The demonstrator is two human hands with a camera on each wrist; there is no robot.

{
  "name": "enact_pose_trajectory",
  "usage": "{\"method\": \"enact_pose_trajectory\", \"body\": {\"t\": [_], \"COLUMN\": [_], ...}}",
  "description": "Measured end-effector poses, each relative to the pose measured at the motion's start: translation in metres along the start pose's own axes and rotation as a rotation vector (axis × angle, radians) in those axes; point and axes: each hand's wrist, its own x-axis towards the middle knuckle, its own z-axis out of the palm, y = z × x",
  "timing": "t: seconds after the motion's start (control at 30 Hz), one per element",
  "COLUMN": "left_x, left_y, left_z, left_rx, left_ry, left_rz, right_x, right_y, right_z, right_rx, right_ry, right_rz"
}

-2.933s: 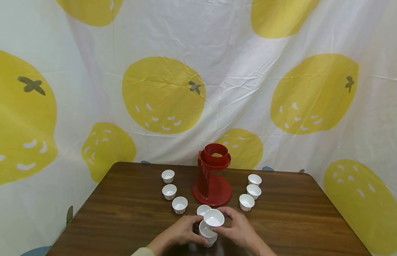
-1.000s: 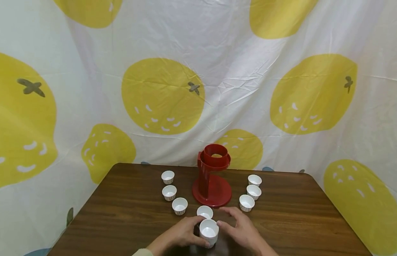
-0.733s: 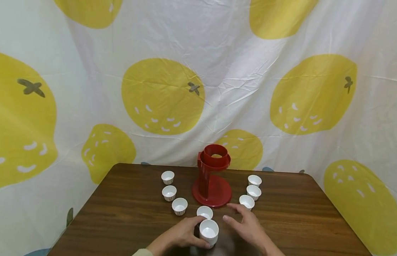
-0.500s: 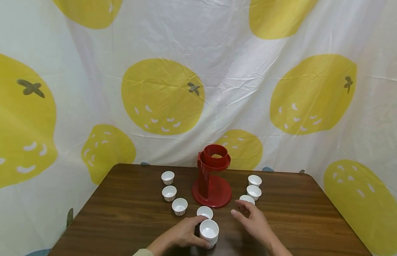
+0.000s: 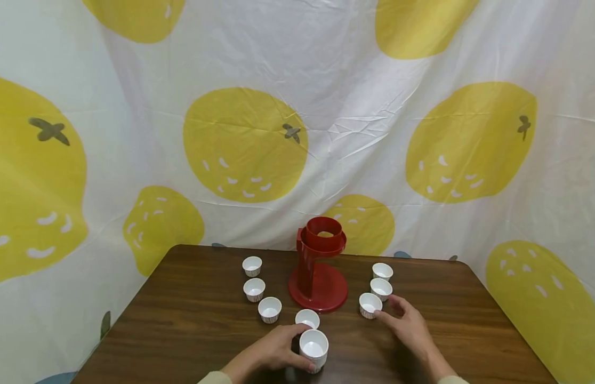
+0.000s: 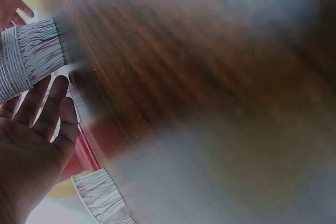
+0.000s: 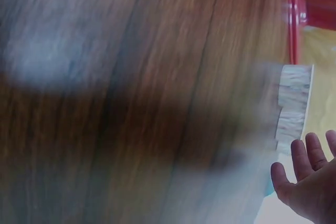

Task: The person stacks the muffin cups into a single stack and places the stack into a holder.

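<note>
- 7 single cups (image 5: 270, 311) stand upright on the table (image 5: 192, 325), outside the stack (image 5: 314, 348); several more, to judge by the close rims in the left wrist view, already sit nested in it.
- 3 left cups (image 5: 254, 290) stand left of the red stand (image 5: 305, 272), 3 right cups (image 5: 381, 288) to its right, and 1 middle cup (image 5: 307, 317) just beyond the stack, partly hidden.
- 1 hand, the left hand (image 5: 278, 348), holds the stack upright between thumb and fingers; whether its base touches wood cannot be told.
- 1 other, the right hand (image 5: 409, 326), has thumb and fingers spread wide at the near cup (image 5: 370, 304) on that side; contact is unclear.
- Nesting looks partly done: the stack is built up, and 7 cups are left outside it.
</note>
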Motion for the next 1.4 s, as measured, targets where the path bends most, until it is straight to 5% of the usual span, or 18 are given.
{"method": "enact_pose_trajectory", "body": {"t": [0.3,0.93,1.4], "left_x": [0.001,0.000,0.001], "left_y": [0.000,-0.002,0.000], "left_z": [-0.001,0.000,0.000], "left_rx": [-0.017,-0.020,-0.016], "left_ry": [-0.012,0.001,-0.008], "left_rz": [0.002,0.000,-0.008], "right_x": [0.011,0.028,0.026], "right_y": [0.016,0.024,0.023], "right_z": [-0.004,0.023,0.027], "right_rx": [-0.093,-0.328,-0.367], "right_ry": [-0.033,0.003,0.036], "right_rz": [0.034,-0.060,-0.065]}}
